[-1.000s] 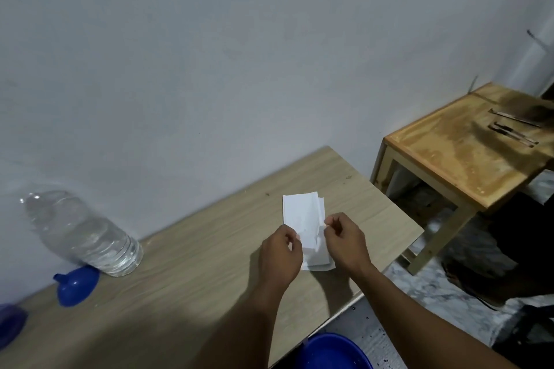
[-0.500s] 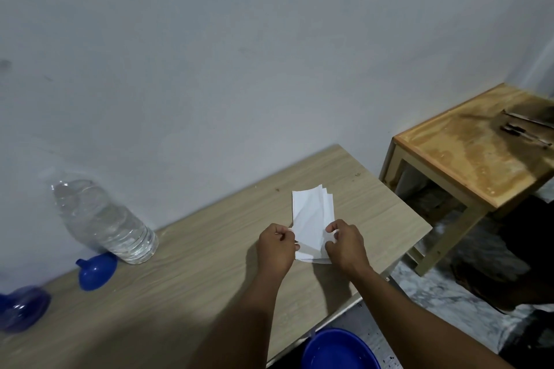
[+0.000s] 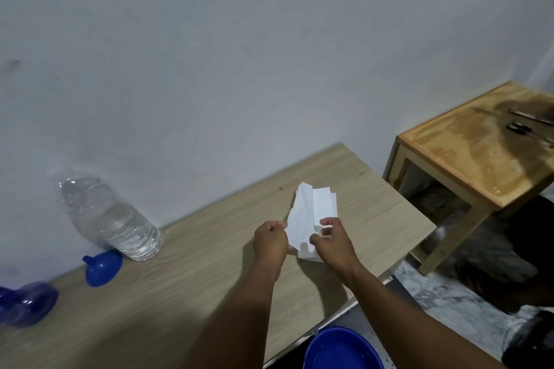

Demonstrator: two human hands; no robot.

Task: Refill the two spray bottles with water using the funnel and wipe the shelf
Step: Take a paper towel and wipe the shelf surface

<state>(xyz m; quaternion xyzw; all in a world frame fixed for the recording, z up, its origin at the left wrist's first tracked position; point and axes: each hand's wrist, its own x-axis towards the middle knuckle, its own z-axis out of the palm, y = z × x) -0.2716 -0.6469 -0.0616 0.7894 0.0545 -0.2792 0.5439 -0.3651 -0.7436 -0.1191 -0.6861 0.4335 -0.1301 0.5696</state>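
Your left hand [image 3: 271, 241] and right hand [image 3: 331, 244] each pinched the near end of a crumpled white tissue [image 3: 313, 210] over the pale wood desk [image 3: 209, 278], fingers [image 3: 325, 222] curled. By the wall to your left stood a clear water bottle [image 3: 111, 219], with a blue funnel [image 3: 103, 266] lying just beside its base. A blue spray bottle [image 3: 27, 304] sat blurred at the left edge. A blue basin [image 3: 341, 349] showed below the desk's near edge. A yellowish wooden side table [image 3: 479, 159] stood apart on your right.
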